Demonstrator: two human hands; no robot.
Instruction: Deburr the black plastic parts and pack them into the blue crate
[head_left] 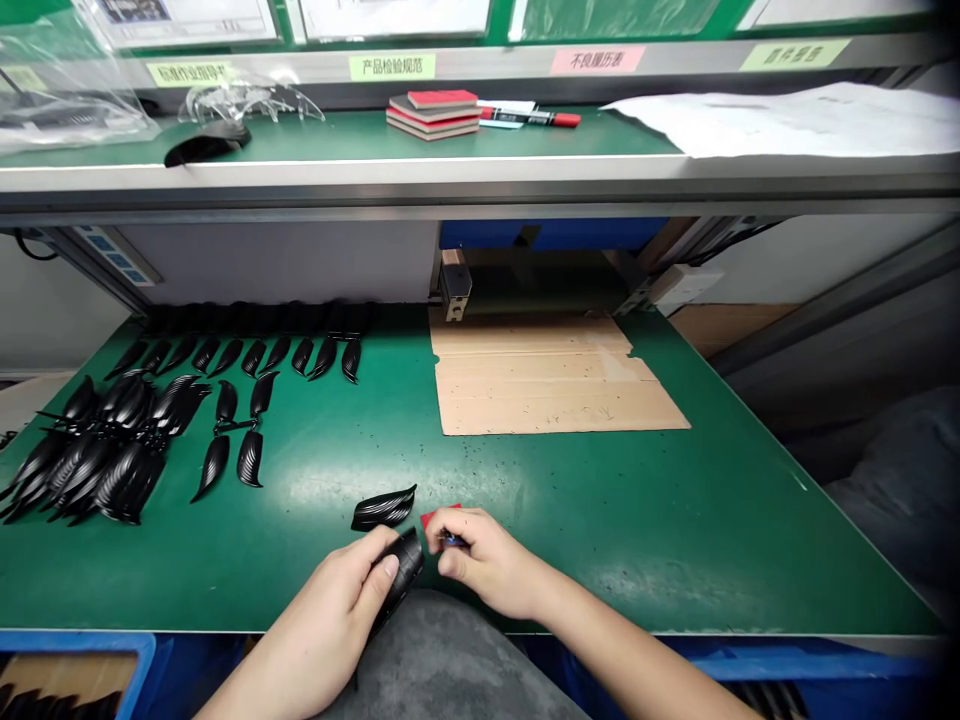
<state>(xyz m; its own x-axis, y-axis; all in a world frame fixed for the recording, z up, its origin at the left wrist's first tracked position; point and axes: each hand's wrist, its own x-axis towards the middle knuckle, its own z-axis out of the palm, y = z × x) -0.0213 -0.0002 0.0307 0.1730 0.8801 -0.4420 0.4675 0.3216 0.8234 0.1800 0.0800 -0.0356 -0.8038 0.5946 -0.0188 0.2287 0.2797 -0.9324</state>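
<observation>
My left hand [341, 605] is closed around a black ribbed leaf-shaped plastic part [403, 565] at the near edge of the green table [600, 520]. My right hand [480, 560] pinches a small red-and-blue tool [439, 525] against that part's tip. A second black leaf-shaped part [384, 508] lies loose on the table just beyond my hands.
A pile of black leaf parts [97, 450] lies at the left, with a row of them [247, 357] behind. A cardboard sheet [547, 375] covers the middle back. The upper shelf [480, 170] holds notebooks [435, 112], a marker and papers. A blue bin [75, 670] sits lower left.
</observation>
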